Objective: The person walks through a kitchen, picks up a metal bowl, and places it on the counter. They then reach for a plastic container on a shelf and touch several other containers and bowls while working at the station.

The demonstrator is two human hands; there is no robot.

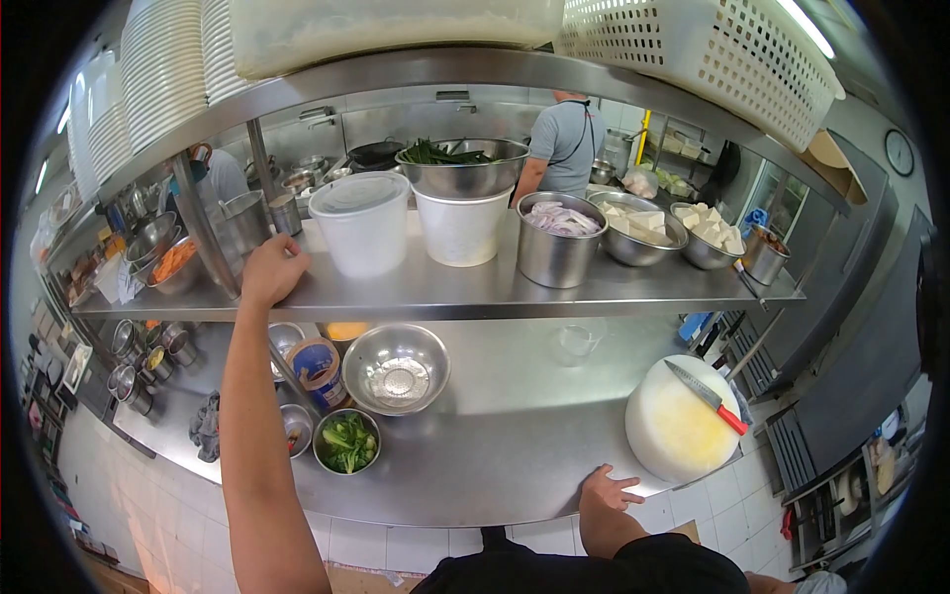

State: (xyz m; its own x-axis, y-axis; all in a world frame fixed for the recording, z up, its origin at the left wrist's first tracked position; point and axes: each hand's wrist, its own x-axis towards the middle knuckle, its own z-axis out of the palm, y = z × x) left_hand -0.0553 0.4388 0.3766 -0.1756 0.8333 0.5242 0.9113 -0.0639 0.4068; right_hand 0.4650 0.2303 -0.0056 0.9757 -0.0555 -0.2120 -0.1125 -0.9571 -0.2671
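My left hand (274,270) is up on the steel shelf (475,297), its fingers curled in, and nothing shows in it. It lies between a small metal canister (286,216) and a lidded white bucket (360,233). Low on the right, my right hand (606,489) has its fingers spread, holding nothing, at the front edge of the steel counter (495,455). Nearest to it is a round white chopping board (661,431). On the board lies a knife (708,396) with a red handle.
Bowls of white blocks (633,223) and a pot of sliced onions (562,220) stand on the shelf. Below are a steel colander (396,369), a bowl of greens (347,443) and a blue-labelled tub (318,371). Beyond the shelf stands a person (566,144).
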